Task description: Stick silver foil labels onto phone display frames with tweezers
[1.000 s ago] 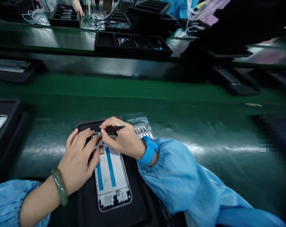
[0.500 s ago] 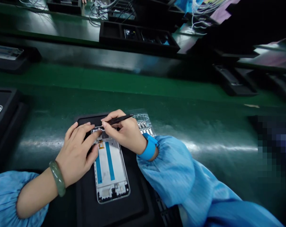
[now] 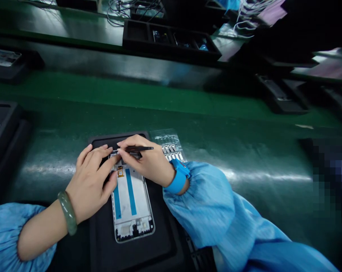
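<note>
Right fingers (image 3: 130, 141): pinching a slim black tool (image 3: 141, 148) between thumb and index, held close together; hiding its tip, so cannot tell its point of contact.
Left fingers (image 3: 109, 165): spread apart, with the index laid over the far end of a phone frame (image 3: 125, 204) and the thumb at its left edge.
Black tool tail: aimed right, roughly crosswise to the frame's length.
Phone frame: lying under the fingertips at its far end, then stretching back toward the wearer; long axis running far to near, tipped slightly left at the far end.
Nearer hand: left hand (image 3: 90, 185), resting on the frame, angled in from lower left; ringed at the wrist by a green bangle (image 3: 67, 213).
Right hand (image 3: 148, 160): reaching over the far right corner, just beside the left index; cannot tell whether touching the frame. Banded in blue (image 3: 178, 177) at the wrist.
Blue strips (image 3: 130, 192): running lengthwise along the frame, just nearer the wearer than an orange flex piece (image 3: 120, 173).
Black tray (image 3: 103, 253): flat beneath the frame.
Clear bag (image 3: 172, 152): showing rows of small metal pieces, partly hidden behind the right hand, on the green table (image 3: 230, 147).
Compartmented tray (image 3: 171, 51): well apart, beyond both hands.
</note>
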{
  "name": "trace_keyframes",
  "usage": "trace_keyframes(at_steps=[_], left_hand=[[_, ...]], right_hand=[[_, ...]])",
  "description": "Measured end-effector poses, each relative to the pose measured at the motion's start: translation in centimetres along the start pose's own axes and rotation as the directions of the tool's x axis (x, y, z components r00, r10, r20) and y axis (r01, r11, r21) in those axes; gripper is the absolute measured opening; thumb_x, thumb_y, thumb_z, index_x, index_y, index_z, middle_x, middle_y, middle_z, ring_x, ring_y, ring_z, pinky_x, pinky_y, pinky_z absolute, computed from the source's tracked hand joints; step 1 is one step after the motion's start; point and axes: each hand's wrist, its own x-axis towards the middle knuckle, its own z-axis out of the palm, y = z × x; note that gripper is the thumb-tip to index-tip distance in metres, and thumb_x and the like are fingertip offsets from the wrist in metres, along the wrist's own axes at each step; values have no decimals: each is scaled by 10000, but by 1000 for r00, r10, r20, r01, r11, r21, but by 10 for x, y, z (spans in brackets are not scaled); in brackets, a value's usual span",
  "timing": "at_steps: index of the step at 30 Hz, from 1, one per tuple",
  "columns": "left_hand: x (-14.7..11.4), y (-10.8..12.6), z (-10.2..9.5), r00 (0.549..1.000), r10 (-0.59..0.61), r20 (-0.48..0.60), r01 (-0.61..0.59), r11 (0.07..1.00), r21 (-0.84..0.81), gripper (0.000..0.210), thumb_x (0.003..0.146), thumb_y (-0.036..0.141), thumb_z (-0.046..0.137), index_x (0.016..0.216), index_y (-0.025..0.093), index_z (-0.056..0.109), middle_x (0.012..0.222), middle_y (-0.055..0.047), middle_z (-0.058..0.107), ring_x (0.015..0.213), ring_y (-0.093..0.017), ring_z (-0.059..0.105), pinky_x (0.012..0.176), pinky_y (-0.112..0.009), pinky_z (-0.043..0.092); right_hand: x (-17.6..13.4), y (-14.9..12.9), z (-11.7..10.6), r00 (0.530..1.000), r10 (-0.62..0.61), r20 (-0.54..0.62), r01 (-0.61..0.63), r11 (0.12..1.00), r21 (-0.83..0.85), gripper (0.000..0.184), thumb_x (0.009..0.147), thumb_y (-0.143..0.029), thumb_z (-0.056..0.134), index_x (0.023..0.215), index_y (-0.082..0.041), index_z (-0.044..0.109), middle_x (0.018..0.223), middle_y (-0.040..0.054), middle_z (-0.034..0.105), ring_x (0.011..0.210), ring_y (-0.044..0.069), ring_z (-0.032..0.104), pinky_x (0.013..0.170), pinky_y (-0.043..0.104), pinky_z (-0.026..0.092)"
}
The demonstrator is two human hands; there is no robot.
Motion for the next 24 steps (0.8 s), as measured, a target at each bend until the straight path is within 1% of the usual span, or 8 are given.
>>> trace_keyframes(at_steps=[3, 7, 10, 13, 15, 17, 21, 24], left_hand=[[0, 0, 0, 1000, 2, -3, -2, 1000, 0, 336, 835, 212, 468, 1167, 188, 508, 1153, -100, 528, 1209, -262, 434, 1071, -508, 245], [0, 1, 0, 1000, -2, -15, 2, 1000, -3, 327, 837, 212, 462, 1159, 189, 513, 1132, -96, 538, 1198, -262, 449, 1068, -512, 253], [0, 0, 0, 1000, 0, -24, 0, 1000, -4, 328, 836, 210, 467, 1159, 183, 517, 1127, -95, 540, 1193, -260, 454, 1070, -509, 248], [0, 0, 0, 1000, 0, -18, 0, 1000, -4, 336, 841, 217, 466, 1172, 182, 517, 1140, -97, 537, 1199, -256, 449, 1075, -502, 240], [-1, 0, -1, 1000, -4, -8, 4, 1000, -7, 343, 845, 222, 463, 1182, 183, 517, 1153, -99, 536, 1203, -257, 445, 1077, -499, 237], [-1, 0, -1, 1000, -3, -3, 3, 1000, -11, 351, 845, 228, 464, 1189, 182, 519, 1161, -101, 536, 1204, -260, 444, 1077, -498, 238], [-1, -1, -1, 1000, -1, -1, 1, 1000, -20, 357, 841, 231, 466, 1189, 181, 524, 1158, -103, 539, 1201, -265, 447, 1073, -504, 245], [-1, -1, -1, 1000, 0, 0, 0, 1000, -22, 354, 846, 234, 461, 1191, 181, 522, 1151, -100, 536, 1203, -259, 443, 1073, -501, 244]], right_hand=[[2, -1, 0, 1000, 0, 12, 0, 1000, -1, 42, 852, -229, 537, 862, -188, 536, 855, 20, 639, 827, 116, 619, 777, 232, 507], [5, -1, 1, 999, 33, 38, -34, 999, 18, 73, 862, -250, 512, 873, -185, 543, 883, 27, 632, 842, 126, 618, 792, 255, 513], [5, 0, 2, 999, 47, 27, -48, 998, 37, 77, 861, -248, 505, 870, -181, 542, 886, 28, 626, 836, 125, 618, 782, 251, 522], [4, 0, 2, 997, 80, 1, -80, 991, 104, 53, 849, -227, 518, 850, -180, 541, 869, 23, 615, 799, 109, 623, 733, 218, 537], [3, 1, 1, 992, 127, 0, -125, 977, 170, 45, 837, -221, 530, 844, -178, 539, 850, 16, 602, 741, 92, 622, 674, 195, 544], [3, 0, 0, 987, 161, 6, -159, 969, 191, 47, 832, -226, 537, 839, -180, 541, 842, 12, 597, 720, 88, 621, 643, 189, 546], [1, 0, -1, 992, 123, -1, -122, 985, 126, 65, 841, -249, 540, 848, -188, 562, 869, 21, 624, 778, 109, 627, 697, 220, 542], [0, 0, -2, 996, 82, -37, -78, 993, 92, 82, 840, -268, 555, 855, -188, 569, 874, 25, 644, 797, 119, 632, 735, 240, 531]])
